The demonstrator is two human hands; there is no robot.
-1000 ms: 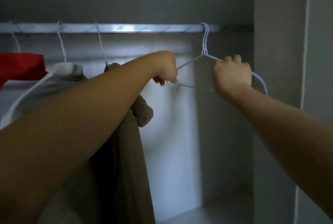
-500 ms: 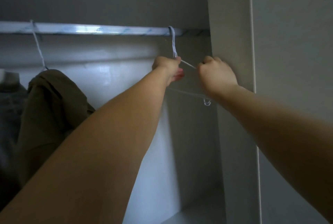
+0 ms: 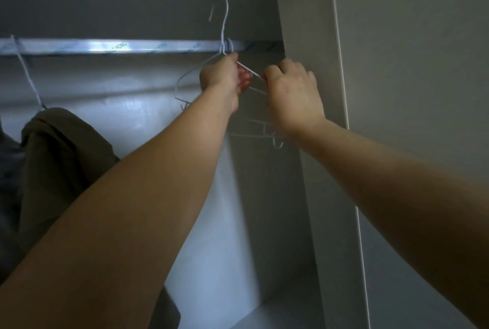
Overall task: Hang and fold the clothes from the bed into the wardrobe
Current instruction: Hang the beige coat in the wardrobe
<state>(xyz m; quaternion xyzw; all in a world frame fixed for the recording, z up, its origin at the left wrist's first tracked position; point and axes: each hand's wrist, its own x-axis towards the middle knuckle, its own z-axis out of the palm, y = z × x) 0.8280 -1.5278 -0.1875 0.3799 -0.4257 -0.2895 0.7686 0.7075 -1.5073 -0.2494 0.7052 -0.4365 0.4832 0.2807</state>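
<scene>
At the left an olive-brown cloth garment (image 3: 60, 148) hangs from the silver metal rail (image 3: 105, 47), the left hand (image 3: 222, 74) has its grip curled round a thin white wire hanger (image 3: 225, 19) whose hook stands above the rail, and the right hand (image 3: 291, 93), beside the grey wardrobe side panel (image 3: 304, 24), pinches its wire arm.

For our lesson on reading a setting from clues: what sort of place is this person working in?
Most likely inside a wardrobe: a metal rail runs across the top, the left hand and right hand grip white wire hangers at it, and an olive garment hangs at the left.
</scene>
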